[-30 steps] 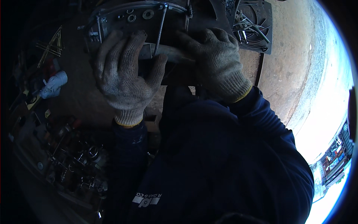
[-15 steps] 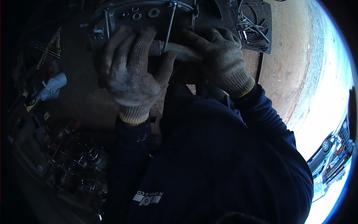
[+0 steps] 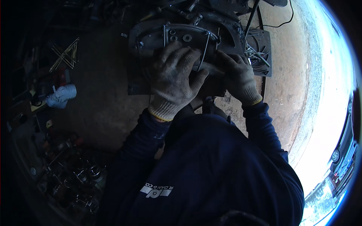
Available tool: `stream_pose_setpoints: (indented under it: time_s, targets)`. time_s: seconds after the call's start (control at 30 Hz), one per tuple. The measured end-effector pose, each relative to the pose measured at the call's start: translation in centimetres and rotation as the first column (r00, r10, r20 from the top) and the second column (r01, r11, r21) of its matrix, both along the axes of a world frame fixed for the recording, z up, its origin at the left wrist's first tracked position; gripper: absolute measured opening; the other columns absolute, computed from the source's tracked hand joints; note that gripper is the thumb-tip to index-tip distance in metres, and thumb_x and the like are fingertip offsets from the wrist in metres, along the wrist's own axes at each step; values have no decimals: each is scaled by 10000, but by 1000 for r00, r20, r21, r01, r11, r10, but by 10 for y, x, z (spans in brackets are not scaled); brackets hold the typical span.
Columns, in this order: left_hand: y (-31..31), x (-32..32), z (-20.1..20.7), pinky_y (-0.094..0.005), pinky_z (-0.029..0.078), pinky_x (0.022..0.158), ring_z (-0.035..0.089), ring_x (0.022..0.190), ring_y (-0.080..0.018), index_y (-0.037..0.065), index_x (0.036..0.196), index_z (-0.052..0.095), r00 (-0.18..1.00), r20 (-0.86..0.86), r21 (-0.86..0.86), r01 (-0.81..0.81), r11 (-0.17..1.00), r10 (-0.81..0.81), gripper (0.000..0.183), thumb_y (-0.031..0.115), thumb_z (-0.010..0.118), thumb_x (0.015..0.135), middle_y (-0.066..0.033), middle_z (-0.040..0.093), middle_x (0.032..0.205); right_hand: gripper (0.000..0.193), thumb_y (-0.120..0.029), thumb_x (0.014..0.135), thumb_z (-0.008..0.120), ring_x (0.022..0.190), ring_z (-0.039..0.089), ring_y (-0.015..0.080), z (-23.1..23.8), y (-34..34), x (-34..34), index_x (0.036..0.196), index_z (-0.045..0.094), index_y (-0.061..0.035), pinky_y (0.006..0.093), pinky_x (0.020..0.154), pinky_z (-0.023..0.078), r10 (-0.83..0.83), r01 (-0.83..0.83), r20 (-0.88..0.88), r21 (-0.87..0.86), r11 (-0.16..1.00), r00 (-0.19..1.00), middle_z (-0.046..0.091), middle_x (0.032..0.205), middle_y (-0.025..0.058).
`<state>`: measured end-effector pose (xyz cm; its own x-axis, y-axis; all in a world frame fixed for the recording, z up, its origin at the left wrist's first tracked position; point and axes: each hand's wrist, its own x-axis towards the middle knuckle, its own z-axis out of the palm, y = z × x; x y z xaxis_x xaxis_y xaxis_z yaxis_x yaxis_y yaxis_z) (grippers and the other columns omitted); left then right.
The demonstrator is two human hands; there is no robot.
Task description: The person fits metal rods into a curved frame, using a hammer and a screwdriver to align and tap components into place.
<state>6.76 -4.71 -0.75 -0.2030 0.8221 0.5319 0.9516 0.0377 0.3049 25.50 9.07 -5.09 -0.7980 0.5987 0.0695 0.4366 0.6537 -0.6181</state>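
Surface: bare earth floor (image 3: 290, 83), reddish-brown, right of centre; it brightens to a washed-out strip along the right rim, where parked vehicles (image 3: 345, 150) sit at the lower right edge. Left half of frame is deep in shadow.

Work piece: dark metal assembly (image 3: 188, 34), upper centre, rounded plate outline with a pale curved wire rim, 2 or 3 small round washers or holes near its top, and 1 thin rod crossing it at a slant. Surface looks greasy and dull.

Left hand (image 3: 173, 75), knitted work glove, lies spread over the front of the assembly, fingers curled down onto it; grip closed on the plate edge. Right hand (image 3: 237, 75), same glove type, just beside the left, fingers bent around the assembly's lower right part; what exactly it pinches is hidden, probably a small pale piece between the 2 hands.

Containers: flat dark tray (image 3: 260, 52), upper right, just beside the right hand, holds a tangle of bent metal rods. Lower left: heap of metal parts (image 3: 75, 177), too dark to sort. Pale blue rag (image 3: 62, 96) at left. Crossed thin sticks (image 3: 66, 56), upper left.
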Motion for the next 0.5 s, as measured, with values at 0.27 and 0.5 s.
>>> stream_pose_setpoints:
  time_s: [0.27,0.5]
  targets:
    - [50,-161,12,-441,554,924,689,1062,-325,101,1166,699,947,320,-118,15,993,23,279,292,670,965,-100,724,1111,534,-65,870,723,1154,658,344,8,-44,74,1392,614,-88,437,966,532,-392,402,-143,44,915,909,682,1235,173]
    - [128,-224,-60,-481,540,996,627,1218,-348,207,1324,619,991,-102,-636,-132,760,87,337,346,568,1021,-114,651,1304,510,-66,888,717,1134,670,327,11,-97,104,1388,617,-91,424,957,534,-558,557,-26,-42,830,830,696,1201,165]
